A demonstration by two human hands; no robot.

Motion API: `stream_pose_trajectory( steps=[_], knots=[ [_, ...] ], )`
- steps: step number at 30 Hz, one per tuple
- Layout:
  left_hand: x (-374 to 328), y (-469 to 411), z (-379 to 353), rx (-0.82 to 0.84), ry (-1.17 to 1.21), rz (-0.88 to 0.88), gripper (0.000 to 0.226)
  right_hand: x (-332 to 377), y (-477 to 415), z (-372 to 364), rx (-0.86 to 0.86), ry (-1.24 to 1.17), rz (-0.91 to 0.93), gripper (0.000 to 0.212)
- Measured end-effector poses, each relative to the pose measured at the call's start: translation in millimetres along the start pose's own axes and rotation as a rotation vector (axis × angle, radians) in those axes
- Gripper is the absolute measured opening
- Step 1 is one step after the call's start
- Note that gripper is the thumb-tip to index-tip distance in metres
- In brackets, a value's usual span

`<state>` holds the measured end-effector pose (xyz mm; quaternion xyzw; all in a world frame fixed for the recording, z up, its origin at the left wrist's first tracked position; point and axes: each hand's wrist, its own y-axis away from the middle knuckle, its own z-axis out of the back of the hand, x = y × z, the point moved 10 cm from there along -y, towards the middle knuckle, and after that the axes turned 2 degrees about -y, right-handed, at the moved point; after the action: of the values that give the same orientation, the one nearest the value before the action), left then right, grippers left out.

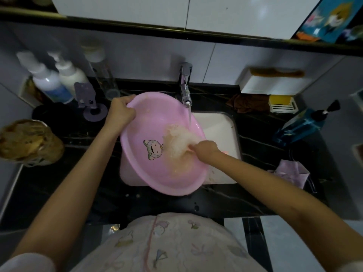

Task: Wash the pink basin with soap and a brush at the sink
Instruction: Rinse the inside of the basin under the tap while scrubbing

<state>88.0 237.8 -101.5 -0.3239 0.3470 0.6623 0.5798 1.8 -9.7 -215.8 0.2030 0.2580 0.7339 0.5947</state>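
Left hand [121, 110] grips the pink basin [153, 118] by its rim, tilting it under the tap [185, 85], while right hand [206, 149] clutches the blurred brush [180, 142].

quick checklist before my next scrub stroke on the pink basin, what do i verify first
1. Left hand grips the basin by its far rim: ok.
2. Basin sits tilted over the sink, not on the counter: ok.
3. Water from the tap falls inside the basin: ok.
4. Foam is present on the basin's inner wall: ok.
5. Right hand has a firm hold on something to scrub with: cannot tell, as foam and blur hide it.
6. Basin floor near the cartoon sticker is scrubbed: cannot tell.
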Motion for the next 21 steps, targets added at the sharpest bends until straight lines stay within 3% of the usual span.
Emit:
stream_pose_trajectory(
  steps=[2,8,12,15,21],
  knots=[
    [1,0,0,0.000,0.005,-0.004,0.059,-8,-8,8,-0.100,0.011,-0.010,0.051],
    [11,-3,-1,0.019,0.005,0.023,0.061,-23,-3,5,-0.085,0.086,-0.073,0.058],
    [14,-4,-1,0.028,0.010,0.026,0.059,-15,18,-24,0.138,0.023,-0.066,0.041],
    [12,-4,-1,0.013,0.016,0.039,0.061,-6,40,-38,0.286,-0.029,0.043,0.048],
    [11,-4,-2,0.012,0.015,0.044,0.063,6,47,-53,0.354,-0.443,0.228,0.044]
  ],
)
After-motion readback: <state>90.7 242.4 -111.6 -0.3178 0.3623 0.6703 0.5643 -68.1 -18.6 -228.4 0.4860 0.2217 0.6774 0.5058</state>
